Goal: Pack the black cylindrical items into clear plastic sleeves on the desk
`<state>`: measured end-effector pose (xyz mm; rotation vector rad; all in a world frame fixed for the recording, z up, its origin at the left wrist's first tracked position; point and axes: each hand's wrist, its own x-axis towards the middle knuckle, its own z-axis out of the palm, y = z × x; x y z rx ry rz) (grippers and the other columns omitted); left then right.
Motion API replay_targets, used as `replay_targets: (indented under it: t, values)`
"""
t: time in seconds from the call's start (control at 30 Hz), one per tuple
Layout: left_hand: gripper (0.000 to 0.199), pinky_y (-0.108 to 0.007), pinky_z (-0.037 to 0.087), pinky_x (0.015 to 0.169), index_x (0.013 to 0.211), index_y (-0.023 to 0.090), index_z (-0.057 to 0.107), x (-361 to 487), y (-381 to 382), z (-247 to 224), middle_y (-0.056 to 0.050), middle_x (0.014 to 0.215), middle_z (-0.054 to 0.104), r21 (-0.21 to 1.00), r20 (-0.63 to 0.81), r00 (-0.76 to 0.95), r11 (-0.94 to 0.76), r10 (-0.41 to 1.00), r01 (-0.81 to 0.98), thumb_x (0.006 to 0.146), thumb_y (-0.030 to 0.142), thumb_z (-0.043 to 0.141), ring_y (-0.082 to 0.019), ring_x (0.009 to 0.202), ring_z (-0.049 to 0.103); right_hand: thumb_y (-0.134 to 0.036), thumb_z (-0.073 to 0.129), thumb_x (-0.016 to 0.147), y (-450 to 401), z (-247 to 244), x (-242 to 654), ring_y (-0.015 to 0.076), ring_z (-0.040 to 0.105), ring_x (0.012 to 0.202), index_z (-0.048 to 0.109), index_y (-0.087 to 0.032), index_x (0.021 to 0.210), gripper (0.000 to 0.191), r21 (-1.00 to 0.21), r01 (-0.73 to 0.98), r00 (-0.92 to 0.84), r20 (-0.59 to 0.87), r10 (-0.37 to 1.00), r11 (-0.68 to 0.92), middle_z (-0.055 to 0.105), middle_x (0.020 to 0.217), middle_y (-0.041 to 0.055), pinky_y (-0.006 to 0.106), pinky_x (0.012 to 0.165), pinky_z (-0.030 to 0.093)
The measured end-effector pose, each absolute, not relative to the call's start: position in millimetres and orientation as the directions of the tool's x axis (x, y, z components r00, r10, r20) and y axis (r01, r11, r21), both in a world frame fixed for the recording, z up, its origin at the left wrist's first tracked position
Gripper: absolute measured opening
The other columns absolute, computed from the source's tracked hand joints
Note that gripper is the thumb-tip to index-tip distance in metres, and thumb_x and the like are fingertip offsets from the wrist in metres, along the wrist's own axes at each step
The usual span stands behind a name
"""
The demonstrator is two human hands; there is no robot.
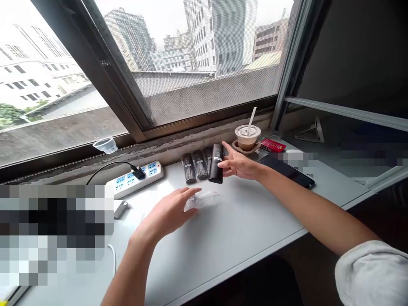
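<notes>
Desk (pixel 242 229) | left hand (pixel 165 214) touches plastic wrap (pixel 201 200) | right hand (pixel 239 163) grips black bar (pixel 216 163)

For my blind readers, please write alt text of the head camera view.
A person's right hand holds a black cylindrical item upright beside a row of plastic-wrapped black items on a pale desk, while the left hand reaches a clear plastic wrapper. An iced drink and a power strip sit below a window overlooking tall buildings.
</notes>
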<state>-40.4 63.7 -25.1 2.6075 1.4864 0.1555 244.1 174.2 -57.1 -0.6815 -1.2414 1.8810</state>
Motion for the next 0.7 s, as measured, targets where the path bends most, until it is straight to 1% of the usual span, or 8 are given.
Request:
replay_targets:
  t: [0.1,0.23,0.33,0.47,0.53,0.6,0.67,0.7]
  values:
    - [0.049,-0.035,0.061,0.081,0.143,0.034,0.059,-45.2,65.6,-21.9,-0.006,0.122,0.075,0.257,0.055,0.488,-0.485,0.871,0.836,0.095,0.034,0.067,-0.025,0.099,0.075,-0.018,0.087,0.077,175.3,-58.4,244.9,0.0188,0.072,0.098,-0.013,-0.039,0.164,0.134,-0.944,-0.251,-0.554,-0.043,0.832,-0.216,0.066,0.120,0.0046,0.044,0.086,0.067]
    - [0.052,-0.033,0.061,0.080,0.146,0.035,0.056,-46.8,69.0,-20.0,-0.005,0.117,0.075,0.405,0.059,0.439,-0.424,0.896,0.810,0.096,0.043,0.066,-0.023,0.097,0.073,-0.017,0.089,0.073,177.5,-61.6,242.8,0.0230,0.069,0.109,-0.010,-0.035,0.165,0.137,-0.956,-0.236,-0.500,-0.035,0.865,-0.175,0.062,0.127,0.0090,0.048,0.089,0.066]
    - [0.056,-0.033,0.060,0.081,0.150,0.037,0.052,-40.3,69.4,-21.7,-0.006,0.127,0.070,0.503,0.055,0.426,-0.394,0.903,0.769,0.097,0.047,0.065,-0.023,0.102,0.071,-0.018,0.092,0.070,176.7,-62.9,237.3,0.0253,0.068,0.113,-0.004,-0.031,0.165,0.136,-0.967,-0.230,-0.417,-0.006,0.909,-0.112,0.061,0.130,0.0116,0.049,0.092,0.065]
    - [0.064,-0.033,0.060,0.080,0.156,0.039,0.043,-26.9,66.3,-23.5,-0.008,0.143,0.059,0.589,0.039,0.411,-0.353,0.911,0.727,0.097,0.054,0.062,-0.023,0.106,0.068,-0.024,0.095,0.068,171.3,-63.6,227.9,0.0284,0.070,0.110,0.003,-0.026,0.165,0.134,-0.981,-0.189,-0.316,0.022,0.948,-0.040,0.062,0.128,0.0141,0.050,0.092,0.064]
    - [0.066,-0.035,0.060,0.083,0.158,0.039,0.040,-22.0,64.4,-23.3,-0.008,0.146,0.055,0.605,0.031,0.405,-0.340,0.914,0.720,0.097,0.056,0.061,-0.023,0.104,0.068,-0.028,0.095,0.068,167.7,-65.0,223.8,0.0291,0.071,0.109,0.002,-0.025,0.165,0.135,-0.984,-0.176,-0.325,0.021,0.945,-0.039,0.064,0.127,0.0142,0.049,0.093,0.063]
    - [0.066,-0.035,0.058,0.085,0.159,0.038,0.040,-19.0,63.2,-22.7,-0.009,0.149,0.052,0.610,0.031,0.392,-0.328,0.919,0.721,0.099,0.056,0.058,-0.022,0.103,0.067,-0.031,0.096,0.069,164.3,-67.3,220.6,0.0289,0.071,0.110,-0.005,-0.025,0.166,0.140,-0.986,-0.161,-0.380,0.023,0.925,-0.041,0.065,0.129,0.0141,0.048,0.096,0.061]
    - [0.062,-0.034,0.058,0.082,0.158,0.038,0.043,-17.8,63.3,-22.4,-0.009,0.150,0.052,0.628,0.026,0.380,-0.311,0.925,0.713,0.100,0.056,0.055,-0.022,0.101,0.067,-0.031,0.097,0.068,162.0,-70.3,218.4,0.0276,0.072,0.109,-0.010,-0.024,0.165,0.145,-0.991,-0.132,-0.431,0.041,0.901,-0.018,0.067,0.127,0.0131,0.046,0.098,0.060]
    - [0.059,-0.034,0.058,0.080,0.156,0.037,0.045,-17.6,64.1,-22.7,-0.009,0.149,0.052,0.651,0.022,0.374,-0.298,0.927,0.699,0.101,0.056,0.054,-0.022,0.099,0.067,-0.031,0.097,0.067,161.4,-71.6,217.7,0.0265,0.072,0.105,-0.008,-0.024,0.165,0.144,-0.994,-0.109,-0.442,0.054,0.895,0.006,0.068,0.124,0.0118,0.044,0.097,0.060]
